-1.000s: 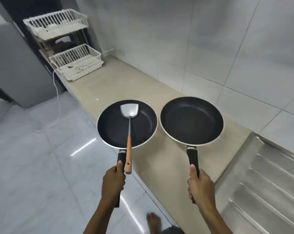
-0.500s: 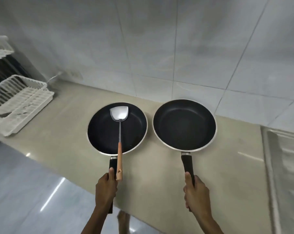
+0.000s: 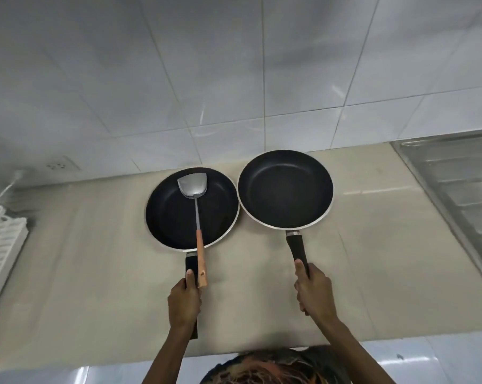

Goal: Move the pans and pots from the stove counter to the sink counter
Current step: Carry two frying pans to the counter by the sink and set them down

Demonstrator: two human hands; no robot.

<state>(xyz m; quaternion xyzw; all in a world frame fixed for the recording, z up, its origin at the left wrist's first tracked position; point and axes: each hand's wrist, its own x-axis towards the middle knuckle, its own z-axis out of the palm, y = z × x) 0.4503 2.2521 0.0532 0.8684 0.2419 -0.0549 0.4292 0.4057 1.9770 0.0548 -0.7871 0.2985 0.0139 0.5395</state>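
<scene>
Setting two pans down by the sink

Lowering both pans level is the way to do it well, easing the bases flat onto the counter (image 3: 95, 259) before letting go, or the spatula (image 3: 195, 214) may slide out. The left hand (image 3: 183, 303) is wrapped tight round the handle of the left pan (image 3: 173, 217), thumb on top, with the spatula's wooden grip just beside it. The right hand (image 3: 314, 295) is closed round the right pan (image 3: 285, 189) handle. Both pans sit near the counter's back edge, rims almost touching (whether they rest or hover, I cannot tell). The sink drainer (image 3: 455, 189) lies at the right end.
</scene>
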